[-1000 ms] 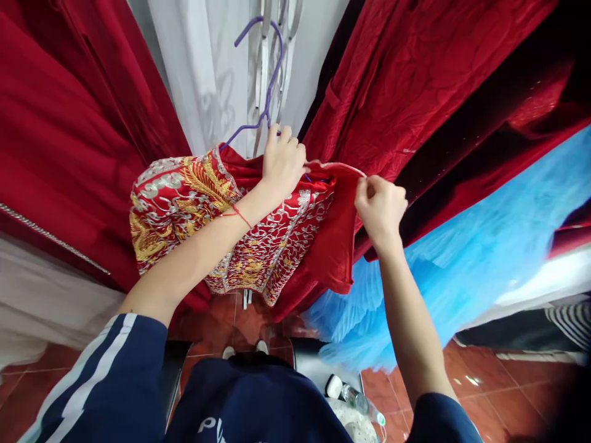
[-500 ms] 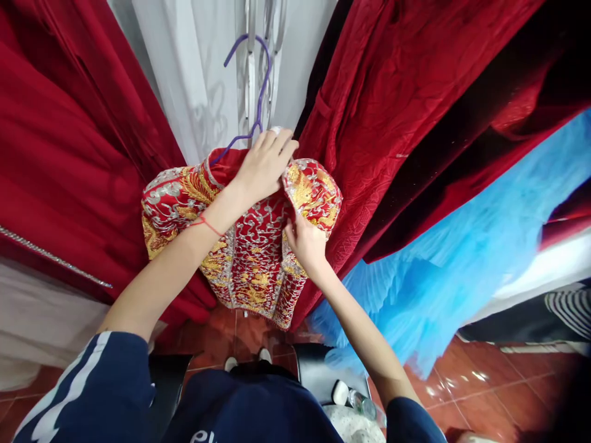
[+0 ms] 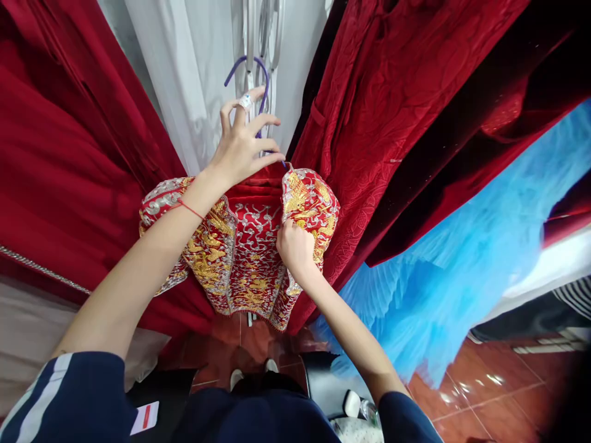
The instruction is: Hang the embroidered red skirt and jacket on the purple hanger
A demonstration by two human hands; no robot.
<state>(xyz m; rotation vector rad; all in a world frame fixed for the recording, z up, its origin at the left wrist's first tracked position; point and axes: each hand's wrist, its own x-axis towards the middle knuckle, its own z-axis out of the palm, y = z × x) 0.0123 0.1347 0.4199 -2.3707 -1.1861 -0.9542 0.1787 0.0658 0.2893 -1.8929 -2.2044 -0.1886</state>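
1. The embroidered red jacket (image 3: 249, 252) hangs with its long axis vertical, collar toward the purple hanger (image 3: 252, 67) above and hem toward the tiled floor (image 3: 462, 394) below.
2. The left hand (image 3: 242, 147) sits at the collar, fingers spread and loosely curled about the hanger's neck.
3. The right hand (image 3: 295, 246), below the left, is closed in a fist on the jacket's front edge.
4. Red velvet garments (image 3: 406, 104) hang right of both hands, blue tulle (image 3: 462, 264) lower right.
5. No writing is readable.
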